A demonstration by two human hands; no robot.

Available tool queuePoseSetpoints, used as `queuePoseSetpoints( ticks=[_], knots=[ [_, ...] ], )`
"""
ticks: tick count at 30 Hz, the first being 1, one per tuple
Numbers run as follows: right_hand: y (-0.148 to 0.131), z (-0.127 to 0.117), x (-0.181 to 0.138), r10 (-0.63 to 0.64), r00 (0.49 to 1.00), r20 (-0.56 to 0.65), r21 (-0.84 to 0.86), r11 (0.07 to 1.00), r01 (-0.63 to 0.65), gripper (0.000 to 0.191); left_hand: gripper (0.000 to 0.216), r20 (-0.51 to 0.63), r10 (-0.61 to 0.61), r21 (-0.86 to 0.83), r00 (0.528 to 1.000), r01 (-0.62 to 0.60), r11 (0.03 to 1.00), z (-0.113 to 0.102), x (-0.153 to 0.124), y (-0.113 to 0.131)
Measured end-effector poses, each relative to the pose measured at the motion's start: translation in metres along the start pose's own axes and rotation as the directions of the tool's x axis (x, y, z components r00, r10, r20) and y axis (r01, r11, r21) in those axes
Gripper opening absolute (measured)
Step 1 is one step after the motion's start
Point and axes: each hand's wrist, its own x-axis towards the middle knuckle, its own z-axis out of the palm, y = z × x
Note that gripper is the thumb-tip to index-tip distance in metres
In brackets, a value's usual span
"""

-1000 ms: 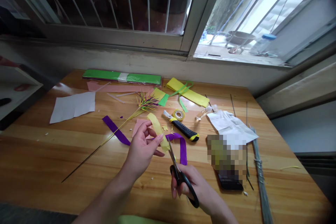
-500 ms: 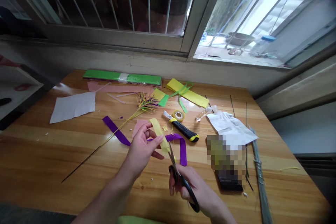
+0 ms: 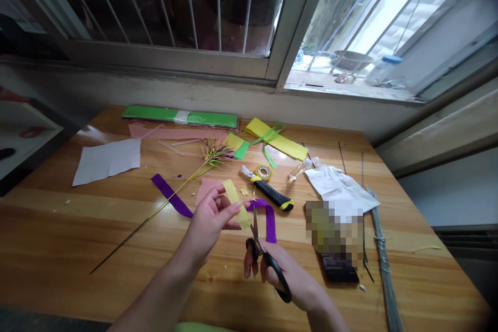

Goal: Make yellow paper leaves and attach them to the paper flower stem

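My left hand (image 3: pixel 208 223) pinches a narrow yellow paper strip (image 3: pixel 235 201) between thumb and fingers, holding it above the wooden table (image 3: pixel 58 238). My right hand (image 3: pixel 284 277) grips black-handled scissors (image 3: pixel 264 257), fingers through the loops. The blades point up and meet the lower end of the yellow strip. A purple paper strip (image 3: pixel 171 196) lies on the table just beyond both hands, curling under the scissors' tips.
Beyond the hands lie a black-and-yellow utility knife (image 3: pixel 268 193), a tape roll (image 3: pixel 264 171), a fringed yellow flower on a long stem (image 3: pixel 210 155), green (image 3: pixel 179 116), pink and yellow paper (image 3: pixel 276 137), white sheets (image 3: pixel 107 160). Thin wires (image 3: pixel 383 254) lie along the right edge.
The scissors' blades have opened a little and shifted slightly left against the yellow strip. My left hand still holds the strip in nearly the same place.
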Motion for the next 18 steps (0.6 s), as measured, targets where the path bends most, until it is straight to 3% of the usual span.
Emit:
queuePoseSetpoints(
  ticks=[5, 18],
  knots=[
    [-0.0025, 0.0001, 0.0009, -0.013, 1.000, 0.028, 0.010, 1.000, 0.013, 0.064, 0.051, -0.123, 0.082, 0.074, 0.989, -0.074, 0.995, 0.0017, 0.0029, -0.0039],
    [-0.0086, 0.0004, -0.0008, 0.030, 1.000, 0.006, 0.043, 0.999, -0.030, 0.067, 0.051, -0.079, 0.085, 0.078, 0.993, -0.078, 0.994, -0.0003, 0.0019, -0.0019]
  ],
)
